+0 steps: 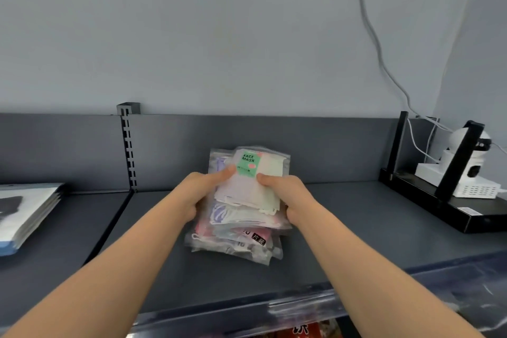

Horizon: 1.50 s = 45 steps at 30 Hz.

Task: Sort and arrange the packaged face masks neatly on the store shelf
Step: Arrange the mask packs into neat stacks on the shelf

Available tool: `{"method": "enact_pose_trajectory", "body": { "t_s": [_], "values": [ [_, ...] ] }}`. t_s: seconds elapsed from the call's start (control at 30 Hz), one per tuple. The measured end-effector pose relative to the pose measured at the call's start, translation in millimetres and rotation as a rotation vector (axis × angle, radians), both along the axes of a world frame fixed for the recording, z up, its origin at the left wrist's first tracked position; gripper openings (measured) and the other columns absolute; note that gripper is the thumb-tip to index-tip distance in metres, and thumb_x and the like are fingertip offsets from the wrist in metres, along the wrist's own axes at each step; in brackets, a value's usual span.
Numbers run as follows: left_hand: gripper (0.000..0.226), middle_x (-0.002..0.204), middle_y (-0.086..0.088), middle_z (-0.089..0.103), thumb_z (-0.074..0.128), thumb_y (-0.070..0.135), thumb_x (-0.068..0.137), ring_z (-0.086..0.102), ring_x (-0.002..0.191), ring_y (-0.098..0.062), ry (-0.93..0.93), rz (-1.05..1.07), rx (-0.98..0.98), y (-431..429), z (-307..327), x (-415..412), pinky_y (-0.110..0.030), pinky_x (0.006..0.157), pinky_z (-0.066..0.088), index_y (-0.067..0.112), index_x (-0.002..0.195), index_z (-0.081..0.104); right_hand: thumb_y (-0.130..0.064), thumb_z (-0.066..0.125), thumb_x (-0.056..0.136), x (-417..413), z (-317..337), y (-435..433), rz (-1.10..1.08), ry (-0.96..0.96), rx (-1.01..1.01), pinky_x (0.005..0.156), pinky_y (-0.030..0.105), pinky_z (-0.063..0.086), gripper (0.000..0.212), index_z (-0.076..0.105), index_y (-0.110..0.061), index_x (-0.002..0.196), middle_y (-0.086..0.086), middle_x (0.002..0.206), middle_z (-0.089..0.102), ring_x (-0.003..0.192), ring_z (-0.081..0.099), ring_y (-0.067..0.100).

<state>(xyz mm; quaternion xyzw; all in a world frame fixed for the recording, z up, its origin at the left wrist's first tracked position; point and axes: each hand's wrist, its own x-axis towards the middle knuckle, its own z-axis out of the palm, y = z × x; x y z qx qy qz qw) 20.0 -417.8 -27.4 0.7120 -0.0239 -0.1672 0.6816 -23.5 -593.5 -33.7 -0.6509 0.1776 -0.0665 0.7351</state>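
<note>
Masks (241, 200) in clear packets sit as a loose pile on the middle of the grey shelf (343, 228), and both hands grip the upper packets. The top packet (252, 173) carries a green label reading FACE MASK and is tilted up toward the back panel (315, 145); lower packets show purple, pink and white contents and are fanned unevenly toward the front edge.

At the far left, a second stack (24, 214) of flat white and blue packets lies on the neighbouring shelf section, well apart from the pile. A slotted upright (128, 145) divides the two sections.

The left hand (203, 189) clasps the pile's left side, thumb pressed on the top packet beside the label, fingers tucked under and out of sight. The right hand (282, 192) clasps the right side, thumb on top of the same packet, fingers wrapped around the edge.

To the right, near the shelf's end, a black stand (439, 200) holds a white camera (472, 162). A grey cable (375, 44) runs up the wall (192, 35) above it.
</note>
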Motion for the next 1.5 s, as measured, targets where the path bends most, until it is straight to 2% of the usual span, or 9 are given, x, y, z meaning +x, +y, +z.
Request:
{"method": "enact_pose_trajectory", "body": {
  "t_s": [0.17,0.27,0.37,0.57,0.73,0.97,1.17,1.4,1.5],
  "values": [
    [0.028,0.082,-0.016,0.075,0.082,0.017,0.075,0.068,0.068,-0.029,-0.025,0.009,0.097,-8,8,-4,-0.041,0.077,0.057,0.002,0.092,0.068,-0.044,0.090,0.056,8,-4,2,-0.008,0.021,-0.128,0.083,0.042,0.058,0.057,0.072,-0.016,0.102,0.004,0.099,0.076,0.099,0.069,0.029],
    [0.023,0.082,-0.016,0.074,0.080,0.013,0.077,0.068,0.061,-0.025,-0.061,0.007,0.083,-14,10,-6,-0.033,0.061,0.059,0.001,0.092,0.067,-0.019,0.083,0.077,1,-5,-2,-0.038,-0.039,-0.031,0.077,0.040,0.061,0.037,0.064,-0.009,0.106,0.010,0.105,0.073,0.089,0.072,0.026],
    [0.020,0.083,-0.014,0.074,0.078,0.010,0.079,0.069,0.055,-0.020,-0.130,0.001,0.031,-19,13,-10,-0.024,0.044,0.053,0.001,0.094,0.068,-0.017,0.089,0.066,0,-5,-7,-0.168,-0.144,-0.066,0.078,0.046,0.061,0.055,0.052,-0.011,0.106,0.011,0.116,0.065,0.093,0.070,0.028],
    [0.045,0.098,-0.017,0.074,0.079,0.006,0.074,0.074,0.081,-0.031,-0.174,-0.037,-0.245,-13,21,-12,-0.040,0.064,0.061,0.002,0.115,0.061,-0.006,0.085,0.072,-8,18,-3,-0.148,-0.348,0.107,0.085,0.046,0.056,0.095,0.027,-0.014,0.146,-0.002,0.108,0.056,0.098,0.064,0.025],
    [0.072,0.111,-0.017,0.071,0.080,0.006,0.058,0.071,0.096,-0.035,-0.306,-0.020,-0.360,19,31,-9,-0.050,0.079,0.059,0.005,0.125,0.055,-0.003,0.080,0.075,-5,33,24,0.031,-0.495,0.165,0.083,0.047,0.059,0.062,0.050,-0.007,0.130,0.012,0.121,0.068,0.101,0.070,0.028],
    [0.068,0.100,-0.005,0.075,0.075,-0.006,0.056,0.072,0.093,-0.025,-0.571,0.216,-0.511,94,20,-17,-0.039,0.073,0.061,0.011,0.119,0.056,0.001,0.072,0.083,11,45,96,0.303,-0.607,0.048,0.089,0.044,0.057,0.073,0.040,-0.024,0.144,0.006,0.122,0.067,0.107,0.068,0.022],
    [0.115,0.112,-0.010,0.072,0.099,0.022,0.028,0.071,0.100,-0.027,-0.479,0.135,-0.349,144,-17,-28,-0.032,0.072,0.059,0.014,0.132,0.050,0.007,0.072,0.079,23,0,128,0.385,-0.522,-0.062,0.089,0.040,0.057,0.069,0.045,-0.021,0.136,-0.001,0.117,0.068,0.105,0.067,0.019],
    [0.086,0.124,-0.017,0.063,0.071,-0.025,0.065,0.064,0.112,-0.031,-0.511,0.031,-0.204,143,-36,-30,-0.029,0.077,0.058,0.009,0.137,0.037,-0.014,0.091,0.063,20,-16,127,0.550,-0.371,-0.414,0.105,0.040,0.046,0.114,0.017,-0.021,0.149,-0.008,0.138,0.048,0.128,0.049,0.015],
    [0.087,0.122,-0.015,0.065,0.079,-0.017,0.060,0.067,0.108,-0.029,-0.496,0.033,-0.199,139,-35,-24,-0.030,0.076,0.058,0.010,0.133,0.041,-0.012,0.090,0.065,19,-18,120,0.504,-0.414,-0.413,0.101,0.037,0.049,0.111,0.018,-0.025,0.149,-0.011,0.133,0.050,0.125,0.050,0.013]
  ]
}}
